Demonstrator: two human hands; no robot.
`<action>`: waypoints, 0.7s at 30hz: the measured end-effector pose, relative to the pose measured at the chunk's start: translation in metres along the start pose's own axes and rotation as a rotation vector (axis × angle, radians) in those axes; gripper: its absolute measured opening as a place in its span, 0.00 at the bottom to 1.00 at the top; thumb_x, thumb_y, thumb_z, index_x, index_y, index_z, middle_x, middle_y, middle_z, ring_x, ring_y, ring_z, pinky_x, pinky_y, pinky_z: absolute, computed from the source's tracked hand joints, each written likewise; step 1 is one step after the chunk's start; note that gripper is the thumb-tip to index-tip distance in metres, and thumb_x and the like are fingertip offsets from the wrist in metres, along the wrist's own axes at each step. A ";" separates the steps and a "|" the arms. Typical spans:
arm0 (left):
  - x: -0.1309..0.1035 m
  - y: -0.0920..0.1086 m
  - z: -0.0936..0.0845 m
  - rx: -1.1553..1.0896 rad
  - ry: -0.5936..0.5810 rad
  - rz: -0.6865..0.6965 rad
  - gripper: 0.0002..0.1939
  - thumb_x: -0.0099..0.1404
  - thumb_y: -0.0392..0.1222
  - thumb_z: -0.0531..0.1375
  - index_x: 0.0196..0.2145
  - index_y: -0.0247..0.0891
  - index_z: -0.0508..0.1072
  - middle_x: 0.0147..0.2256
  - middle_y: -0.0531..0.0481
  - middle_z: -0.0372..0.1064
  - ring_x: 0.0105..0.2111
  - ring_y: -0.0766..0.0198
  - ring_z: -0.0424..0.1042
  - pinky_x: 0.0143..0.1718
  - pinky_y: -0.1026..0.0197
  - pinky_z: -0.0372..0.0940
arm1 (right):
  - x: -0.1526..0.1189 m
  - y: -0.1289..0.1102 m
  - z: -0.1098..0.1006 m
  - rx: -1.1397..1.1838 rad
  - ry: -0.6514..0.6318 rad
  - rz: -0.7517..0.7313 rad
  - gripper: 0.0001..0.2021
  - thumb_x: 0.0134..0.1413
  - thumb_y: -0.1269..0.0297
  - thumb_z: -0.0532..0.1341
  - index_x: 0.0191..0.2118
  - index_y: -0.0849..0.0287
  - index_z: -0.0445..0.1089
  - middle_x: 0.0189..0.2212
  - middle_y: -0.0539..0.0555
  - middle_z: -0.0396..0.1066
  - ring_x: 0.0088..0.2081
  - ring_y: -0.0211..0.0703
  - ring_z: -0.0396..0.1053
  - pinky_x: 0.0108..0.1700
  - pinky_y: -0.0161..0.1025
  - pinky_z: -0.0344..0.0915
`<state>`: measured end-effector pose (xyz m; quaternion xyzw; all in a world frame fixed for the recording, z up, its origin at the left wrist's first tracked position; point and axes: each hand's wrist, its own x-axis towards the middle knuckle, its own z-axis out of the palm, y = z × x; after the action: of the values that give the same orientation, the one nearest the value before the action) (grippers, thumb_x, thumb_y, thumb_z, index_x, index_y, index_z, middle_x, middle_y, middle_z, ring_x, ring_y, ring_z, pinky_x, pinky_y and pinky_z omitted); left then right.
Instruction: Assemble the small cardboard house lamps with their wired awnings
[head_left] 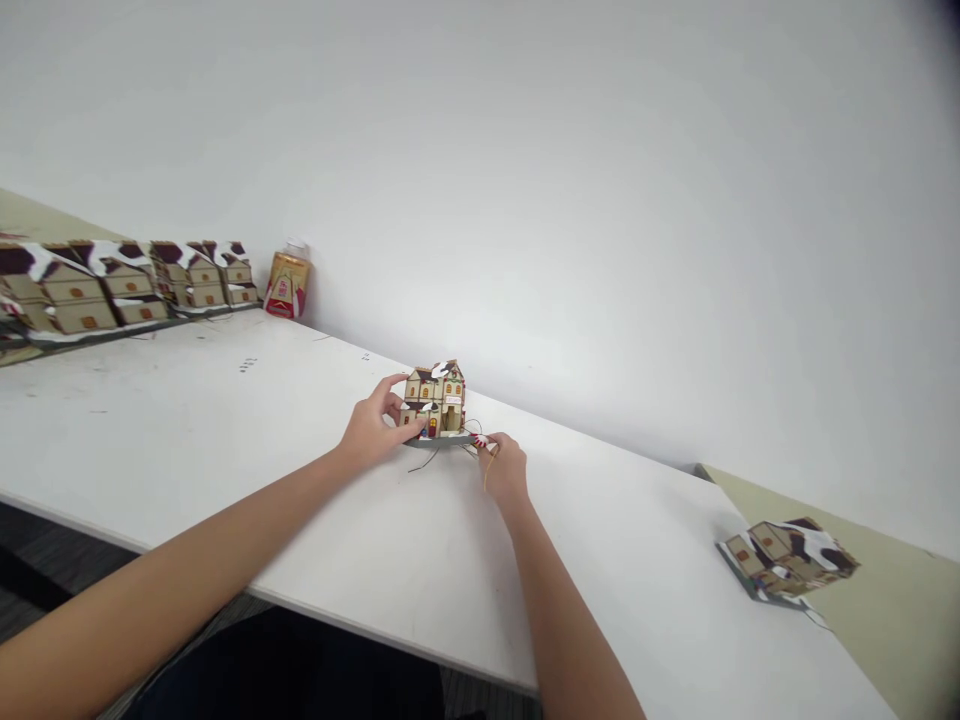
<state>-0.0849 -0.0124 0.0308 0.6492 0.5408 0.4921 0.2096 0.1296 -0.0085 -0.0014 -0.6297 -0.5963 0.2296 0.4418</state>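
Observation:
Near the middle of the white table, a small model house [454, 408] with cream walls and a dark, snow-patched roof stands on a thin grey base. My left hand [375, 428] grips its left side, thumb across the front and fingers behind. At the base's right edge my right hand [506, 468] is closed, fingertips pinching a small red-and-white striped piece [480, 440] that looks like a peppermint candy. A thin tan strand hangs beside those fingers. Dark thin wires or threads [424, 461] stick out around the base. The undersides of my right fingers are hidden.
Several similar model houses [79, 300] stand in a row at the far left. A gold-and-red package [288, 284] leans by the wall behind them. Another model house [787, 560] sits tilted in view at the right, by a pale yellow-green surface [892, 590]. A white wall borders the table [315, 370].

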 end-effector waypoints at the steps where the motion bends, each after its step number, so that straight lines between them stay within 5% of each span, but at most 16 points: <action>1: 0.000 -0.001 0.000 -0.003 0.008 -0.015 0.37 0.51 0.55 0.63 0.55 0.42 0.58 0.28 0.55 0.67 0.29 0.62 0.68 0.37 0.59 0.62 | 0.001 -0.003 -0.003 0.028 -0.011 0.010 0.04 0.46 0.64 0.59 0.29 0.58 0.69 0.16 0.45 0.58 0.20 0.37 0.55 0.25 0.33 0.51; 8: 0.003 -0.002 0.004 -0.035 0.034 -0.100 0.37 0.51 0.57 0.62 0.55 0.42 0.56 0.29 0.55 0.67 0.28 0.63 0.67 0.33 0.61 0.62 | 0.002 -0.019 -0.020 0.585 -0.112 0.198 0.13 0.39 0.56 0.65 0.29 0.60 0.67 0.16 0.41 0.45 0.19 0.30 0.41 0.21 0.32 0.41; 15: 0.003 0.001 0.004 -0.003 0.022 0.006 0.37 0.51 0.56 0.63 0.55 0.43 0.56 0.32 0.54 0.69 0.30 0.63 0.69 0.34 0.61 0.62 | -0.003 -0.026 -0.022 0.623 -0.067 0.138 0.14 0.41 0.54 0.64 0.26 0.61 0.69 0.19 0.44 0.56 0.21 0.30 0.44 0.23 0.32 0.43; 21: 0.002 0.001 0.003 -0.033 -0.047 0.077 0.39 0.51 0.56 0.63 0.56 0.43 0.54 0.36 0.51 0.70 0.31 0.61 0.71 0.37 0.57 0.65 | -0.005 -0.017 -0.002 0.558 -0.042 0.105 0.16 0.44 0.51 0.63 0.24 0.61 0.68 0.18 0.45 0.58 0.22 0.32 0.50 0.23 0.32 0.48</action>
<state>-0.0819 -0.0105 0.0311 0.6773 0.5021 0.4934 0.2139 0.1209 -0.0159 0.0124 -0.5087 -0.4856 0.4205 0.5732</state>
